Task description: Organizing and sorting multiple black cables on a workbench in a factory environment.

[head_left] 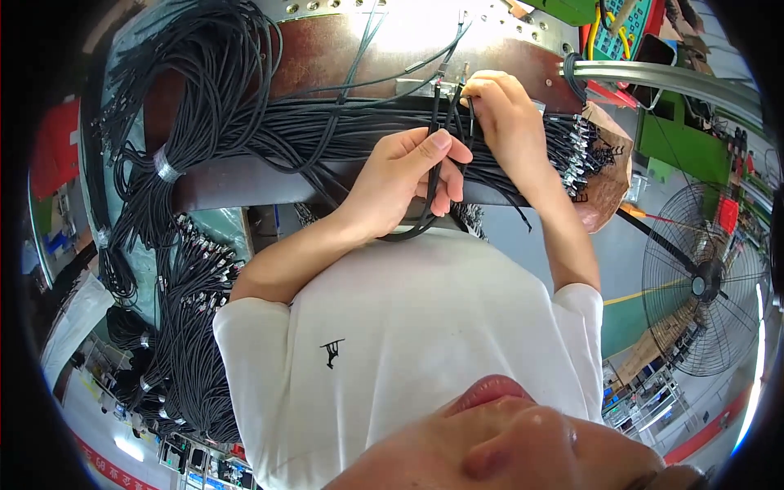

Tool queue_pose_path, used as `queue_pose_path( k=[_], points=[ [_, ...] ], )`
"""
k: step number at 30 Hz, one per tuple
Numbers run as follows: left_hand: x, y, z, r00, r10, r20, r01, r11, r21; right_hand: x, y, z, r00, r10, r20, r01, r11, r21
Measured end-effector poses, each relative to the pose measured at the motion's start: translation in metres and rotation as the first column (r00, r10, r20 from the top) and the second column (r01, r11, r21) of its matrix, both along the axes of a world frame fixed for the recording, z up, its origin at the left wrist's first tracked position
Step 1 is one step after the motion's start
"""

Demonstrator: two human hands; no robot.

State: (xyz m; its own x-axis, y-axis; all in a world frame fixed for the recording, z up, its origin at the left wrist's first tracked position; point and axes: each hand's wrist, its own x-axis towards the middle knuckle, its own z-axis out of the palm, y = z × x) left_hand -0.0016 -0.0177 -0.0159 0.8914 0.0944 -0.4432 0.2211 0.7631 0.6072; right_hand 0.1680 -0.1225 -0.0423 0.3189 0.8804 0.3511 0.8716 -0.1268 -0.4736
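Note:
My left hand [400, 175] is closed around a black cable [436, 106], thumb against the fingers, and the cable's lower part loops down in front of my shirt. To its right, my right hand [510, 122] pinches a black cable end between thumb and fingertips. The very tip under those fingers is too small to make out. Just beyond both hands sits a small metal fixture [415, 86] on the bench. Beneath them a thick row of black cables [343, 129] runs across the bench, with light-coloured connectors [578, 151] at its right end.
A large tied cable bundle [169, 166] hangs over the bench's left side, with more bundles [196, 327] below. Brown paper [608, 163] lies under the connectors at right. A curved metal rail [670, 75] and a black floor fan [709, 280] stand further right.

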Motion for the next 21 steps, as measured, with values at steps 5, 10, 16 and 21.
queue_pose_path(
  k=[5,10,16,21],
  points=[
    [0.009,0.003,0.019,0.977,-0.208,-0.045,0.210,0.977,0.038,-0.005,-0.001,0.026,0.977,-0.017,0.211,-0.016,0.988,0.156],
    [0.011,0.008,0.030,0.996,-0.084,0.007,0.063,0.795,0.603,0.012,-0.028,0.004,0.993,-0.116,-0.029,0.120,0.974,0.194],
    [0.024,0.013,0.025,0.954,-0.293,-0.056,0.298,0.932,0.206,0.015,-0.024,0.002,0.993,-0.089,-0.080,0.085,0.995,-0.046],
    [0.037,0.011,0.022,0.941,-0.321,-0.104,0.325,0.946,0.022,0.020,-0.029,0.002,0.998,-0.056,-0.035,0.054,0.998,-0.044]
  ],
)
